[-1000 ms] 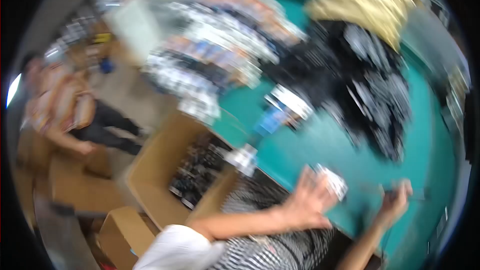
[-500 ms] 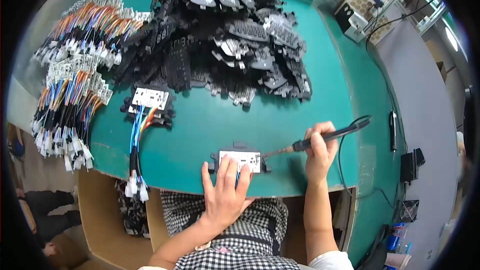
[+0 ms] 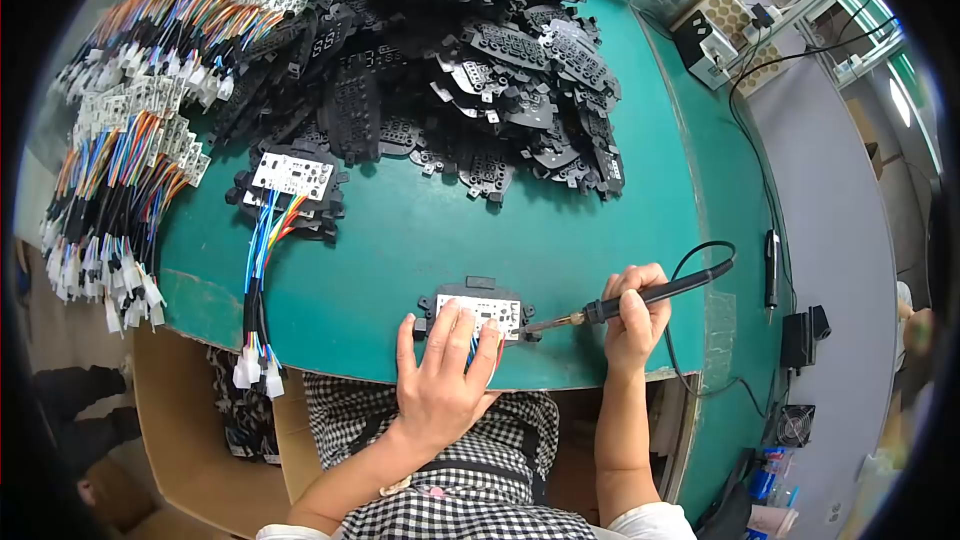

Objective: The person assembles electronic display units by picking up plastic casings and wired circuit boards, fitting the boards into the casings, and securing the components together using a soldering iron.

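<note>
A white circuit board (image 3: 480,313) lies on a black plastic housing (image 3: 480,283) near the table's front edge. My left hand (image 3: 440,365) rests on the board with its fingers spread and flat. Coloured wires come out under the fingers. In my right hand (image 3: 633,325) is a soldering iron (image 3: 660,292), held like a pen. Its tip points left and reaches the right edge of the board and housing; whether it touches cannot be made out. To the left sits a finished-looking stack of housings with a white wired board (image 3: 293,176) on top, its cables hanging over the edge.
A large heap of black housings (image 3: 350,105) covers the back of the green table (image 3: 400,240). Bundles of wired boards (image 3: 130,170) are piled at left. On the right are a cord, a pen-like black tool (image 3: 771,270) and a small fan (image 3: 795,425). A cardboard box (image 3: 190,410) stands below.
The iron's tip has moved slightly down along the right side of the board. My left hand keeps its place on the board. The whole view has shifted a little.
</note>
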{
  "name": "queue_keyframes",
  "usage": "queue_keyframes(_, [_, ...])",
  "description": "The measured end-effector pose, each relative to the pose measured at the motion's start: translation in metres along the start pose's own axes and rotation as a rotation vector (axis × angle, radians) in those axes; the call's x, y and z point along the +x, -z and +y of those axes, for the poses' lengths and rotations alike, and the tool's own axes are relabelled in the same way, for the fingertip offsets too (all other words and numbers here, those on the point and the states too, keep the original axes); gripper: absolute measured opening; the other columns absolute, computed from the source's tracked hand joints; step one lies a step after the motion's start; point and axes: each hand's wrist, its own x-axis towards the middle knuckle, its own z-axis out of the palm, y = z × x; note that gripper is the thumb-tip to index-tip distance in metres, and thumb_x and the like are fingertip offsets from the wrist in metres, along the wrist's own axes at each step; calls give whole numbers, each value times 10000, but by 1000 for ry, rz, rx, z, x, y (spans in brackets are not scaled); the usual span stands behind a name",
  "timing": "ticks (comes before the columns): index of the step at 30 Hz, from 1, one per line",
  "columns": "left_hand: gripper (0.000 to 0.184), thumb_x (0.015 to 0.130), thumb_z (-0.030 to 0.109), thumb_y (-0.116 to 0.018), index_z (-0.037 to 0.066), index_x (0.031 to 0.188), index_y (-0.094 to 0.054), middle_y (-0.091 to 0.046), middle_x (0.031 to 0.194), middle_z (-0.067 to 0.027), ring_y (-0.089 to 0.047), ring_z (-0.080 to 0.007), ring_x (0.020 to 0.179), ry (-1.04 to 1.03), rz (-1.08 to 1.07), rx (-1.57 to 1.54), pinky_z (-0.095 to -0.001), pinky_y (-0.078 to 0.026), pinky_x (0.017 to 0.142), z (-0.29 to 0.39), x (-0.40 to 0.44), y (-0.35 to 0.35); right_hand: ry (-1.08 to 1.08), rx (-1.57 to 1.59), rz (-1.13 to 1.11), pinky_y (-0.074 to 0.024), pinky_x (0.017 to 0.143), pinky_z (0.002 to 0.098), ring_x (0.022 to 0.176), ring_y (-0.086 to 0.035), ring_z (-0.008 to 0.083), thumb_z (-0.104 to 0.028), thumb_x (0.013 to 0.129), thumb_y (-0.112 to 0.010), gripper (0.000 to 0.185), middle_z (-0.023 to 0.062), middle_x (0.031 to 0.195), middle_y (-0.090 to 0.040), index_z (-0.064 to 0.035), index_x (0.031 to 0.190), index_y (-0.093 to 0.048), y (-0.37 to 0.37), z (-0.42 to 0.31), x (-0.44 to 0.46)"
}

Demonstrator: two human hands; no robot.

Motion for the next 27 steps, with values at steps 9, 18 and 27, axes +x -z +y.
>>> queue_keyframes(9, [606,570,368,-750,66,1068,-579,-497,1088,-141,-475,-301,1104,20,-20,-12,-571,-309,922,1,0,1,-10,-35,-27,-240,425,200,462,-285,56,-160,789,-540,184,0,588,-365,-38,771,-403,2,2,-1])
queue_keyframes(18, [606,577,376,-749,67,1069,-579,-501,1093,-138,-480,-296,1100,26,-26,-6,-567,-299,933,2,0,2,11,-36,-25,-250,429,205,477,-304,64,-173,776,-562,204,4,599,-372,-39,777,-408,1,3,-1])
queue_keyframes(27, [582,596,393,-740,70,1055,-585,-506,1092,-133,-483,-291,1102,21,-33,13,-555,-290,944,2,0,2,-6,-60,-29,-258,445,211,481,-303,67,-169,768,-550,197,5,603,-366,-39,773,-402,2,2,-2])
